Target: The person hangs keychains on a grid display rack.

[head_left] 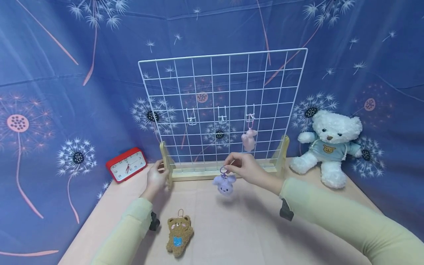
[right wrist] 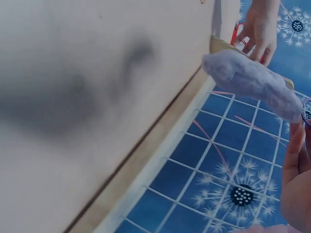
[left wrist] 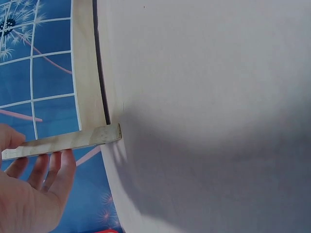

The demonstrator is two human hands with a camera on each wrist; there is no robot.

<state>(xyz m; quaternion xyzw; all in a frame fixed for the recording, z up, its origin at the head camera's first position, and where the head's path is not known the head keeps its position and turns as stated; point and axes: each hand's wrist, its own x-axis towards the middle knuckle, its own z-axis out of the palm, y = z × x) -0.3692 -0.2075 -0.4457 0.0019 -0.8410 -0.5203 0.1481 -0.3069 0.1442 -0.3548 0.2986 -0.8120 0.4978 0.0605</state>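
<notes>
Currently your R hand point(head_left: 246, 167) pinches the purple plush point(head_left: 225, 186) by its ring point(head_left: 223, 170); L hand point(head_left: 157, 178) grips the stand point(head_left: 166, 159). Plush prob. light, soft; ring's best hold.

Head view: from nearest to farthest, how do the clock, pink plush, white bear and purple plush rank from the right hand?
1. Purple plush: hanging by its ring from the right hand.
2. Pink plush: on the rack's right hook.
3. White bear: seated at the right.
4. Clock: at the left, beyond the left hand.
</notes>
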